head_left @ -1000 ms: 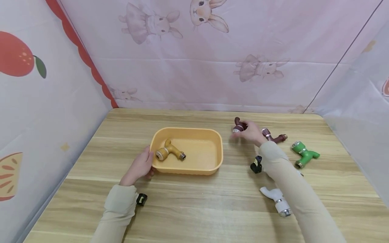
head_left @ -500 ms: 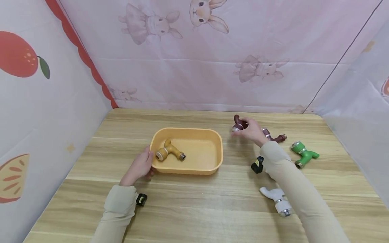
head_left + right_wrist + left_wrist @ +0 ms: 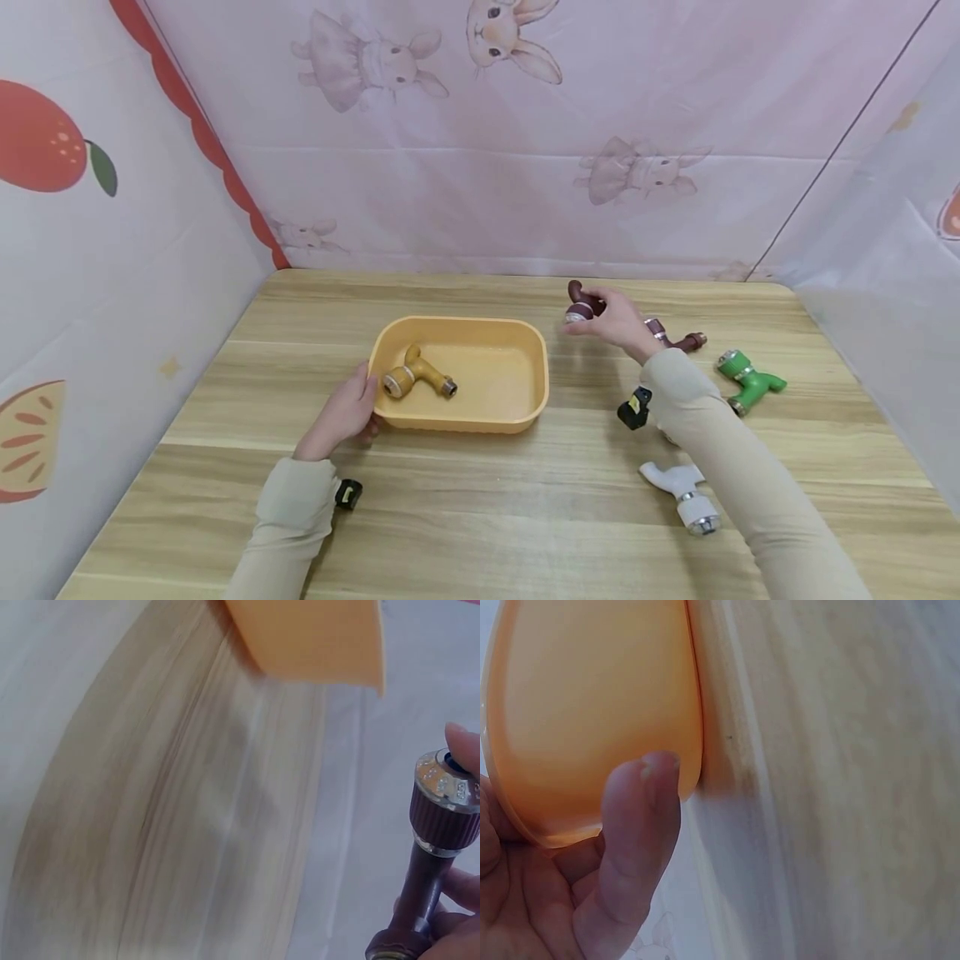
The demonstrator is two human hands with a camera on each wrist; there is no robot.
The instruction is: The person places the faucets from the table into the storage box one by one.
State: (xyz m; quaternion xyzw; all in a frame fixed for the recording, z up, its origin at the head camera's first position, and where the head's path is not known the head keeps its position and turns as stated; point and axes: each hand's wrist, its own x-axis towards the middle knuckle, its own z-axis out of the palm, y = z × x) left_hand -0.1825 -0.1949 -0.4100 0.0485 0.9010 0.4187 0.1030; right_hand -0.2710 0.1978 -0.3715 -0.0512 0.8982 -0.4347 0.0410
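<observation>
Maroon tap (image 3: 580, 313) is clamped in the right hand (image 3: 617, 322), thumb at the shiny cap (image 3: 442, 782), fingers round the body, held just right of the tub (image 3: 461, 423). Looks stiff, probably a bit heavy for its size, and I'd guess the smooth body is slippery, so the ribbed knob (image 3: 444, 821) seems the best grab. Left hand (image 3: 347, 408) grips the tub's left end, yellow tap (image 3: 423, 368) lying inside. Second maroon tap (image 3: 686, 342), green tap (image 3: 752, 383) and white tap (image 3: 684, 482) lie farther right on the table (image 3: 480, 517).

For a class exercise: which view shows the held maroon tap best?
Right wrist: the maroon tap is close, its ribbed knob clear. The head view shows it small, partly covered by the right hand; the left wrist view lacks it.
</observation>
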